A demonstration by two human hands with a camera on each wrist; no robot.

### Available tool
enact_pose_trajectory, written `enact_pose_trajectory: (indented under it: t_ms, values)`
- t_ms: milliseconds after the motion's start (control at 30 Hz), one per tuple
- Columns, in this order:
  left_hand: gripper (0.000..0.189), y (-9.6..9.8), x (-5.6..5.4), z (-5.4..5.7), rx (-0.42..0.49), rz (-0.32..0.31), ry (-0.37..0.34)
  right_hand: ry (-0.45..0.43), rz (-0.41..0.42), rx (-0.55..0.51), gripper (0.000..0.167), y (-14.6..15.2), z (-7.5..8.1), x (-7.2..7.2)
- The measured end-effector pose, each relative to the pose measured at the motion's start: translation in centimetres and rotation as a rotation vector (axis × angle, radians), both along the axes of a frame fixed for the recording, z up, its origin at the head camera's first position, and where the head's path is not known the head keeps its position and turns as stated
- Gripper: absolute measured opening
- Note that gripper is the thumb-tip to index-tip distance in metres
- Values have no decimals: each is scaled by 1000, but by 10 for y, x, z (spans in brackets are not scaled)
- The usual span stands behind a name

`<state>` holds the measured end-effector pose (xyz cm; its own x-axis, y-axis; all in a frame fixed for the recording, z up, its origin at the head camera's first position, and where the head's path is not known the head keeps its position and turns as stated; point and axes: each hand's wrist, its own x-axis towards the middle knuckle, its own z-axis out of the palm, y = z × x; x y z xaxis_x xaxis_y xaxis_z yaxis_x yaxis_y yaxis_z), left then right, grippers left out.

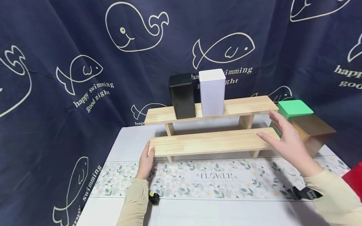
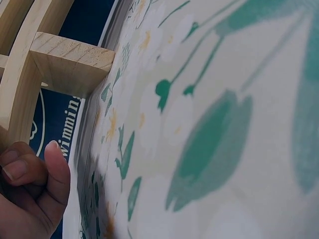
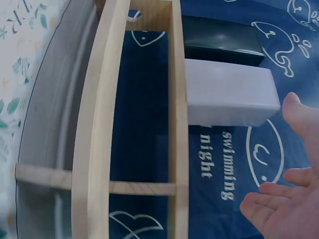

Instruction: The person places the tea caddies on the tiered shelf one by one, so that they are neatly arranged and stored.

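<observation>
A two-tier wooden shelf (image 1: 209, 142) stands on the table. On its upper board are a black box (image 1: 183, 97) and, just right of it, a white box (image 1: 212, 94), both upright. My left hand (image 1: 146, 163) grips the left front corner of the lower board; in the left wrist view its curled fingers (image 2: 27, 172) are at the wood's edge. My right hand (image 1: 288, 141) is raised with fingers spread and thumb apart near the shelf's right end, holding nothing. In the right wrist view, the right hand (image 3: 294, 194) shows beyond the white box's top end.
Right of the shelf stand a green-topped box (image 1: 295, 107) and a brown box (image 1: 313, 127). A flower-patterned band (image 1: 216, 185) runs across the white table in front. Behind hangs a dark blue curtain (image 1: 181, 28) with fish and whale drawings. Something red (image 1: 354, 179) is at the right edge.
</observation>
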<state>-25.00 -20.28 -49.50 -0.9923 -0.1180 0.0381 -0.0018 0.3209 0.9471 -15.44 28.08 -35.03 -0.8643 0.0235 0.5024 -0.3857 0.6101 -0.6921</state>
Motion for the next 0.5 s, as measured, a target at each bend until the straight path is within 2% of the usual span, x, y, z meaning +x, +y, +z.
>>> enact_pose_trajectory:
  t_ms: [300, 500]
  values:
    - [61, -6, 1, 4, -4, -2, 12, 33, -171, 116, 87, 27, 5, 38]
    - [61, -6, 0, 6, -8, 7, 23, 61, -299, 146, 88, 51, -3, 67]
